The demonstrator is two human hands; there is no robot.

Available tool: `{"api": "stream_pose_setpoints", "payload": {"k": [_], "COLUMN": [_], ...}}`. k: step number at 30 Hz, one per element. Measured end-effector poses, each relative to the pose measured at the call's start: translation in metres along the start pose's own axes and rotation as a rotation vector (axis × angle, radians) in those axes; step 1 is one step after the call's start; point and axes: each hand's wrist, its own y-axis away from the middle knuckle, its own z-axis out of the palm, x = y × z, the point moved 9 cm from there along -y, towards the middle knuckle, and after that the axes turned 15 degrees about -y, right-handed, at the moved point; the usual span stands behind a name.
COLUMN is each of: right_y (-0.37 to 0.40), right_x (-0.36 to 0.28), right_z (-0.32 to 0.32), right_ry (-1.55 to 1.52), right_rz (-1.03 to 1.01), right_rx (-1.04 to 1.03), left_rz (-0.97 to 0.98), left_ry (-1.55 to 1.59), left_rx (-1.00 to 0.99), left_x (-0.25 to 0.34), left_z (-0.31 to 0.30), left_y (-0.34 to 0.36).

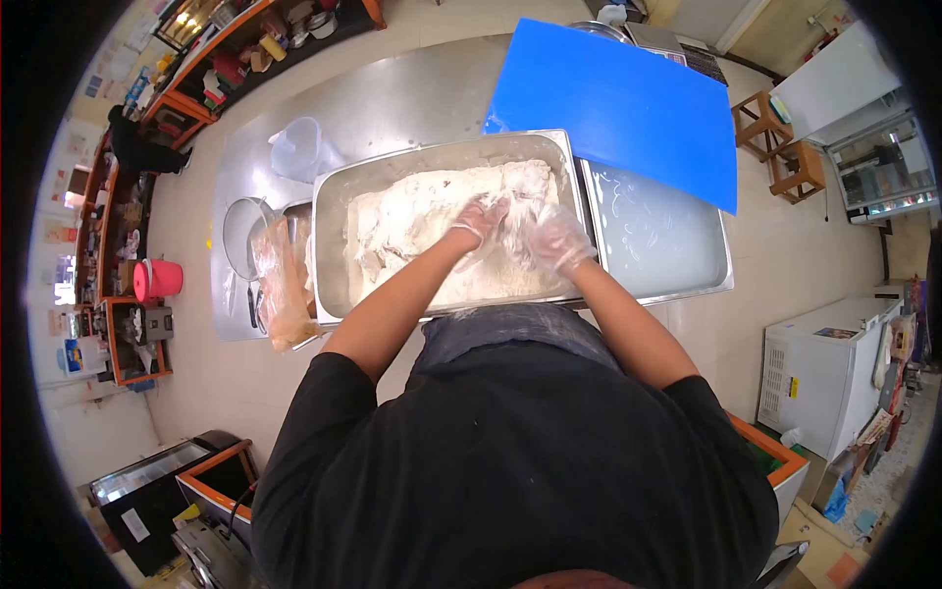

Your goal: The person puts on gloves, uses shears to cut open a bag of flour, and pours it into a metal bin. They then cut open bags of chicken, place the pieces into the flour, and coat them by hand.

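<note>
A large metal tray [331, 245] holds floury, pale pieces heaped in white powder [412, 211]. Both my hands wear clear plastic gloves dusted with the powder. My left hand [479, 222] reaches into the middle of the heap, its fingers partly buried or blurred against the white. Over the right part of the same tray, my right hand [557, 239] touches the powder, and its fingers are too blurred to make out. Whether either hand grips a piece cannot be seen.
A blue board [618, 108] partly covers a second tray of cloudy liquid [662, 245] at right. Left on the steel table [392, 93] are a clear jug [296, 149], a round sieve [245, 236] and a plastic bag [280, 290]. A person [137, 145] stands far left.
</note>
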Motion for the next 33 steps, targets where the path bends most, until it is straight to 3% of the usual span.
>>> {"api": "stream_pose_setpoints", "payload": {"k": [1, 2, 3, 4, 5, 7, 9, 10, 13, 16, 18, 19, 20, 22, 23, 25, 27, 29, 30, 33], "right_y": [0.005, 0.011, 0.023, 0.036, 0.037, 0.035, 0.035, 0.034, 0.036, 0.031, 0.020, 0.008, -0.008, 0.010, 0.015, 0.016, 0.012, 0.006, 0.011, 0.016], "right_x": [0.008, 0.001, -0.009, -0.019, -0.017, -0.009, -0.010, -0.007, -0.010, -0.009, 0.001, 0.016, 0.038, 0.005, -0.022, -0.058, -0.078, -0.069, -0.068, -0.084], "right_z": [-0.006, -0.002, -0.009, -0.017, -0.012, 0.007, 0.020, 0.025, 0.025, 0.024, 0.033, 0.061, 0.100, 0.093, 0.082, 0.071, 0.039, 0.076, 0.089, 0.089], "right_ry": [-0.255, -0.162, -0.237, -0.308, -0.301, -0.132, 0.204, 0.209, 0.266, 0.096, -0.095, -0.294, -0.493, -1.198, -1.505, -2.116, -1.436, -1.829, -2.013, -1.812], "right_rz": [0.043, -0.163, -0.105, -0.041, -0.056, -0.174, -0.378, -0.387, -0.313, -0.164, -0.061, -0.023, 0.016, 0.291, 0.274, 0.220, -0.375, 0.015, 0.271, 0.204], "right_rx": [0.075, 0.103, 0.024, -0.050, -0.049, -0.036, 0.037, 0.022, -0.057, -0.067, -0.047, -0.132, -0.217, -0.318, -0.303, -0.259, 0.066, -0.153, -0.191, -0.248], "left_rz": [-0.050, -0.111, -0.121, -0.072, -0.084, 0.008, -0.001, -0.012, 0.168, 0.145, -0.016, -0.094, 0.168, 0.359, 0.449, 0.375, 0.383, 0.483, 0.383, 0.167], "left_ry": [-0.221, -0.706, -0.968, -0.989, -1.040, -1.032, -1.053, -1.058, -0.949, -0.735, -0.408, -0.244, -0.212, 0.330, 0.603, 0.272, 0.011, -0.182, -0.212, 0.119], "left_rx": [-0.010, -0.052, 0.061, 0.180, 0.075, 0.126, -0.087, -0.198, -0.025, 0.033, 0.140, 0.192, 0.201, 0.078, 0.014, 0.047, 0.102, 0.175, 0.218, 0.342], "left_x": [-0.015, 0.010, 0.015, 0.004, -0.017, -0.034, -0.043, -0.048, -0.046, -0.014, -0.057, -0.087, -0.097, -0.054, -0.024, 0.026, 0.039, 0.044, 0.007, -0.020], "left_z": [-0.002, -0.046, -0.068, -0.078, -0.074, -0.069, -0.059, -0.053, -0.046, -0.071, -0.066, -0.054, -0.030, -0.028, -0.033, -0.055, -0.072, -0.080, -0.068, -0.085], "left_y": [-0.019, 0.003, 0.010, 0.009, 0.002, 0.002, -0.013, -0.012, -0.015, 0.013, -0.003, -0.017, -0.034, 0.000, 0.028, 0.090, 0.121, 0.138, 0.115, 0.132]}}
